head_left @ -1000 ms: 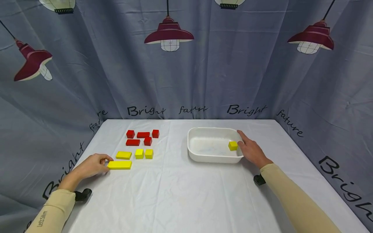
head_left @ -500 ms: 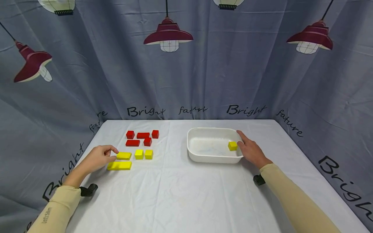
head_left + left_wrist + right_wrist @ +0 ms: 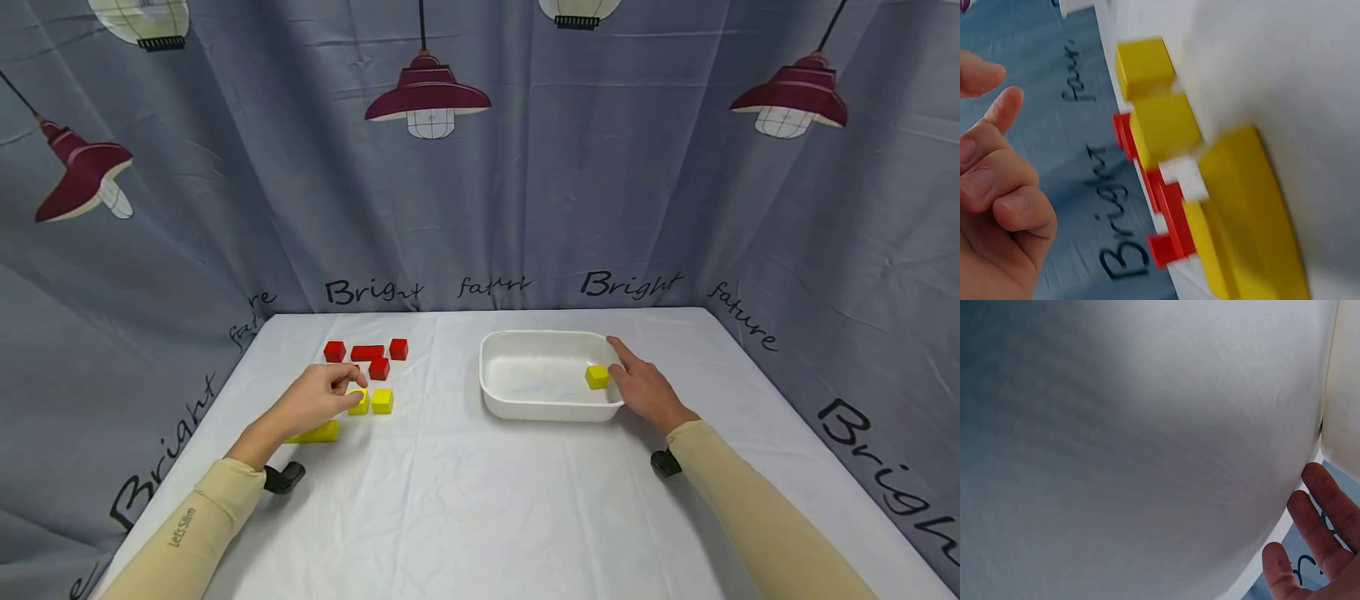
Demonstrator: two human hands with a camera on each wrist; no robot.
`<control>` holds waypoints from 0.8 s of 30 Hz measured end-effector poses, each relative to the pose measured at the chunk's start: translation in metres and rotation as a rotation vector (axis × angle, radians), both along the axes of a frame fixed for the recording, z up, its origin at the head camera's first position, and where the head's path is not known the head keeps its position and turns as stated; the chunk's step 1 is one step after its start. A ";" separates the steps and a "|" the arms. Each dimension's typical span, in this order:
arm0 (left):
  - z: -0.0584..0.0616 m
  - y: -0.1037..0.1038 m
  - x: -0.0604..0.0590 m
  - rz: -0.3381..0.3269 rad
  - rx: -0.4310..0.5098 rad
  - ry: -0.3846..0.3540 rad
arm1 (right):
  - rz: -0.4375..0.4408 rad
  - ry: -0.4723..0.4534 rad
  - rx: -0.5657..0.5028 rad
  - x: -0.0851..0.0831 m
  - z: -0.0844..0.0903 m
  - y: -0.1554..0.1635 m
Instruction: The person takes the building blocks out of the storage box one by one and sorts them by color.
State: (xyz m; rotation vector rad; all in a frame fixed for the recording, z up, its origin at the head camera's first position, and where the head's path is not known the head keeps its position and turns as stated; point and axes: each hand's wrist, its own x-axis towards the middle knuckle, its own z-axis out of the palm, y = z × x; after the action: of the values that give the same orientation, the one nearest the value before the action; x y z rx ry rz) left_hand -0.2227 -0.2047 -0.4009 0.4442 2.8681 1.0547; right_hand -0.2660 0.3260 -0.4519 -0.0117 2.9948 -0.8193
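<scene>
A small yellow cube [image 3: 359, 402] lies on the white tablecloth [image 3: 450, 500], at nine o'clock from the white tray [image 3: 550, 407]. The left hand [image 3: 318, 400] hovers over it, fingers loosely curled, gripping nothing. The right hand [image 3: 643, 390] rests relaxed against the tray's three o'clock rim; a yellow block [image 3: 597, 377] sits inside.

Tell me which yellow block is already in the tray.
The small yellow cube at the white tray's right end, beside the right hand. The other yellow blocks lie on the cloth by the left hand.
</scene>
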 end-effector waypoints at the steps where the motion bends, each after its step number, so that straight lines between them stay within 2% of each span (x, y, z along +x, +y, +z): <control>1: 0.001 0.005 -0.001 -0.012 0.000 0.005 | -0.001 0.000 0.001 0.000 0.000 0.000; 9: 0.014 0.045 -0.010 -0.136 -0.014 0.092 | 0.001 -0.009 -0.004 0.000 0.001 -0.001; 17: 0.024 0.089 -0.023 -0.205 -0.097 0.153 | 0.003 -0.013 0.001 -0.002 0.001 -0.001; 24: 0.031 0.123 -0.036 -0.271 -0.112 0.178 | -0.010 -0.025 0.001 -0.001 0.002 -0.002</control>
State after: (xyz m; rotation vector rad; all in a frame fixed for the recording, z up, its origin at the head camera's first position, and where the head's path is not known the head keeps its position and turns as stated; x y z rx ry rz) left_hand -0.2588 -0.0820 -0.3700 0.9307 2.8834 0.8444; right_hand -0.2669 0.3239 -0.4497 0.0134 2.9740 -0.8119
